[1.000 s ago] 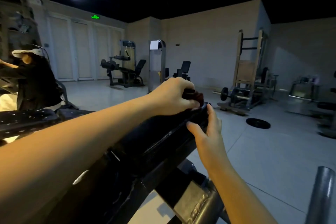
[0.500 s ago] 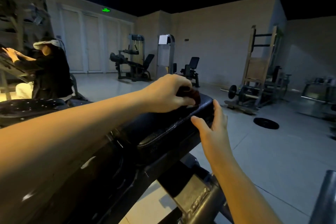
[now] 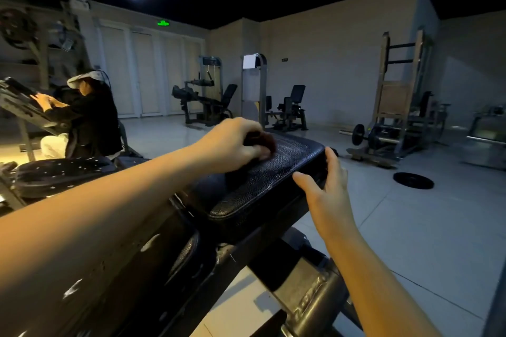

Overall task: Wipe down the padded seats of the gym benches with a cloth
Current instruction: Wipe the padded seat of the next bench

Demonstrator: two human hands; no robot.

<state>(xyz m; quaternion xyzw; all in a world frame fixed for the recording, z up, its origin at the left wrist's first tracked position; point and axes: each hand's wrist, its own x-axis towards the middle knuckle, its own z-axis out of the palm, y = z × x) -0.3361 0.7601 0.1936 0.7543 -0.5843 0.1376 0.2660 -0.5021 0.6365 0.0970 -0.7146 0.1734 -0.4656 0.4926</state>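
Observation:
A black padded bench seat (image 3: pixel 273 186) runs away from me at the middle of the view. My left hand (image 3: pixel 232 142) is curled round a small dark reddish cloth (image 3: pixel 267 141) and presses it on the seat's top near the far end. My right hand (image 3: pixel 327 186) grips the seat's right edge, thumb on top and fingers wrapped round the side. The seat's surface looks pebbled and shiny. A worn, scuffed pad (image 3: pixel 109 276) of the same bench fills the lower left.
A person in dark clothes (image 3: pixel 87 120) sits at another bench on the left, hands on its inclined pad. A round perforated seat (image 3: pixel 60 172) lies beside me. Weight machines (image 3: pixel 208 101) stand at the back, a barbell rack (image 3: pixel 391 107) and a floor plate (image 3: pixel 413 180) on the right.
My left hand has drawn the cloth back along the seat toward me, away from the far end. The view has turned slightly, showing more of the seat's top. My right hand keeps its grip.

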